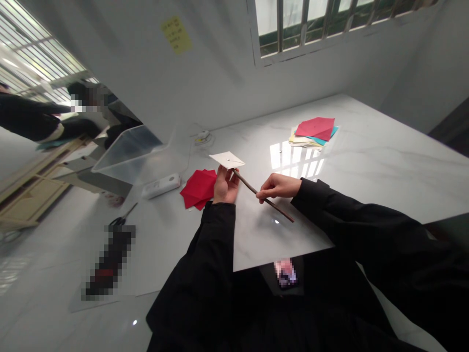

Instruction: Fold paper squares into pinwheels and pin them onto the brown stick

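My left hand (225, 187) is raised over the table, its fingers curled up beneath a folded white paper pinwheel (222, 158) with a small round pin at its middle. A thin brown stick (275, 207) slants down to the right from under the paper. Part of the way along it, my right hand (277, 187) pinches the stick between thumb and fingers. The paper hides where the stick's upper end meets it, and some of my left fingertips. Just left of my left hand lie red folded papers (199, 188) in an overlapping pile.
Farther right on the white table (366, 161) is a stack of coloured papers (315, 129). To the left are a white power strip (161, 186), scissors (122, 218) and a clear plastic bin (128, 154). A phone (286, 273) rests on my lap. Other people are at the far left.
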`<state>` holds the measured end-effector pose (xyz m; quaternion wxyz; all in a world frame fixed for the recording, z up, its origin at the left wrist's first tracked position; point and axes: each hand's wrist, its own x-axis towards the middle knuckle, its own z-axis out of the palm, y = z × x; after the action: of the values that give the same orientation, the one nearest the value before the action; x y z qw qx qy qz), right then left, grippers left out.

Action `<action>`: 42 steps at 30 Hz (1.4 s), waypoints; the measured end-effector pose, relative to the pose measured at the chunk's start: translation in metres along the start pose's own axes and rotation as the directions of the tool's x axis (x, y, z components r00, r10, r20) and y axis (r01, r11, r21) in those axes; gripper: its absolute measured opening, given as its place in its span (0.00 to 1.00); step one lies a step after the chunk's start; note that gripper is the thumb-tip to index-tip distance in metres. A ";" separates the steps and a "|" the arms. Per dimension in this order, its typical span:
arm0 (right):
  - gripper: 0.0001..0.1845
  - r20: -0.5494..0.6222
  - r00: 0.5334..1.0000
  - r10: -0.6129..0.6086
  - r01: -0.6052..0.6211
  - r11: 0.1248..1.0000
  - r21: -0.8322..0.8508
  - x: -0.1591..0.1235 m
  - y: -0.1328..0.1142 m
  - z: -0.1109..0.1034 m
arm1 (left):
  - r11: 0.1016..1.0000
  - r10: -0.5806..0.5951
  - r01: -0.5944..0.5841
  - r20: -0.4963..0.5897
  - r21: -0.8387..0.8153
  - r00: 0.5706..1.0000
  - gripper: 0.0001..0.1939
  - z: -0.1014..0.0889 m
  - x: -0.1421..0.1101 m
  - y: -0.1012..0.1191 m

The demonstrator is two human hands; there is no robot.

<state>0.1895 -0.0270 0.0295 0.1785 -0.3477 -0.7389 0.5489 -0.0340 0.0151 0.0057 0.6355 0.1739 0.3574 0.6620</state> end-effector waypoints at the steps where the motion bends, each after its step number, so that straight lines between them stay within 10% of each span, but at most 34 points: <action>1: 0.32 0.001 1.000 0.002 -0.002 1.000 -0.011 0.000 0.001 0.001 | 1.000 0.010 -0.010 0.005 -0.001 1.000 0.16 0.000 0.000 0.000; 7: 0.31 0.008 1.000 -0.002 0.003 0.993 -0.114 0.001 0.007 0.001 | 0.999 0.013 -0.014 -0.038 -0.032 0.999 0.13 0.002 -0.001 0.001; 14: 0.21 -0.258 0.959 -0.114 -0.020 0.885 -0.465 0.001 0.019 -0.025 | 1.000 0.015 -0.017 -0.076 -0.021 0.997 0.13 0.002 0.002 0.004; 26: 0.29 0.167 0.983 0.077 0.003 0.901 -0.435 -0.017 0.021 -0.056 | 0.999 -0.022 0.023 -0.034 0.044 0.999 0.10 0.006 -0.005 0.001; 33: 0.08 0.020 0.997 0.071 -0.052 0.861 -0.506 -0.013 0.026 -0.051 | 0.999 -0.029 0.031 -0.037 0.033 0.999 0.09 0.007 -0.006 0.001; 42: 0.18 0.037 0.999 -0.035 0.049 0.881 -0.471 -0.012 0.028 -0.049 | 0.998 -0.019 0.018 0.005 0.068 1.000 0.08 0.001 0.000 -0.003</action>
<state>0.2383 0.0030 0.0213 0.0901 -0.3570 -0.8600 0.3533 -0.0317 0.0152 0.0043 0.6365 0.1940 0.3793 0.6430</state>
